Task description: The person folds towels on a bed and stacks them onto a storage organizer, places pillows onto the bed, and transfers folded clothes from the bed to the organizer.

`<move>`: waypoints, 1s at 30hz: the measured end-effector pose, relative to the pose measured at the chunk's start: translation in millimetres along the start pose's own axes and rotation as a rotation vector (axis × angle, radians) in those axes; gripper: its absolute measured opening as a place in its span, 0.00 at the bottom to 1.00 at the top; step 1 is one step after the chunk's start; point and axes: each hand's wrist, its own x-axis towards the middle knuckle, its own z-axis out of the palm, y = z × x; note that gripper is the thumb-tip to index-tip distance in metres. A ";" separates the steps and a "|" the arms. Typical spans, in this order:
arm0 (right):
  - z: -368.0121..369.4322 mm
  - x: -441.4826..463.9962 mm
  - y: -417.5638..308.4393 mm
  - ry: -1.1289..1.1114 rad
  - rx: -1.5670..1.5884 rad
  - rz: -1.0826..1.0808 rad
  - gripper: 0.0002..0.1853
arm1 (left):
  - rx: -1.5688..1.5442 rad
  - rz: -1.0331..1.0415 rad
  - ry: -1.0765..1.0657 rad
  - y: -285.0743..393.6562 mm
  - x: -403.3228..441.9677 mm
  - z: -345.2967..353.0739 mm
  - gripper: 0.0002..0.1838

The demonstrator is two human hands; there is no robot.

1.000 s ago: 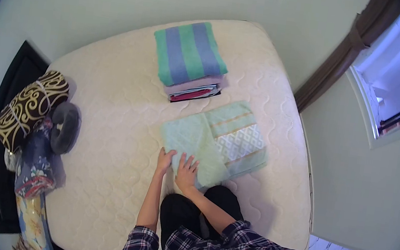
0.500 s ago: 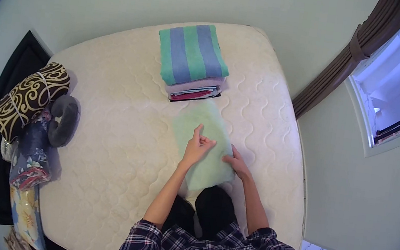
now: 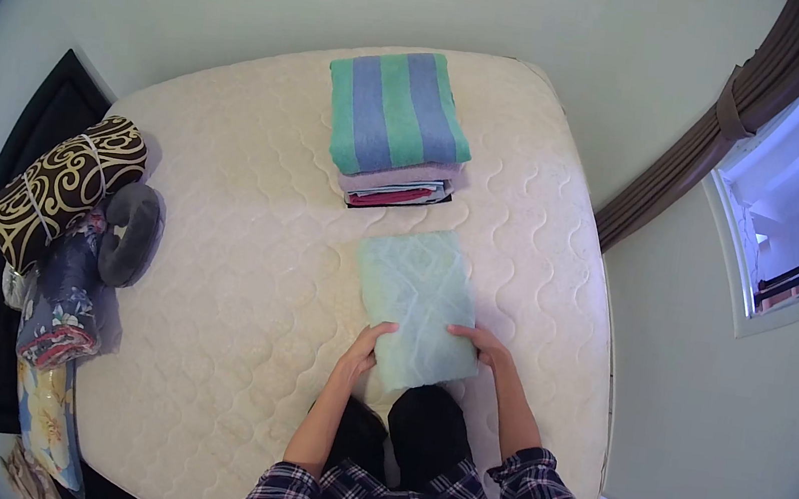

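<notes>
A pale mint-green folded towel with a faint raised pattern lies on the bed in front of my knees. My left hand grips its left edge near the lower corner, thumb on top and fingers tucked beneath. At the right edge, my right hand holds it the same way. Just beyond the towel stands a stack of folded cloths, topped by a green-and-blue striped towel. Lilac, white, pink and black layers show along the stack's near side.
I kneel on a cream quilted mattress. Along its left side lie a brown-and-gold patterned bundle, a grey neck pillow and a floral bundle in plastic. On the right are a brown curtain and a window.
My left hand has left the towel's top surface for its left edge. My right hand has moved slightly lower. The towel now looks smaller, with a bluish patterned face up.
</notes>
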 end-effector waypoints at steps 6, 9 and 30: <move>22.7 -12.6 -23.9 -0.192 0.437 0.114 0.33 | -0.318 -0.176 -0.130 74.9 -42.3 6.3 0.31; 47.0 -24.1 -102.1 -0.262 0.298 -0.100 0.34 | -0.277 -0.049 -0.141 139.7 -59.3 11.8 0.33; 32.8 190.2 -340.0 0.208 -0.087 -0.381 0.29 | 0.438 0.549 0.353 324.0 178.8 3.3 0.28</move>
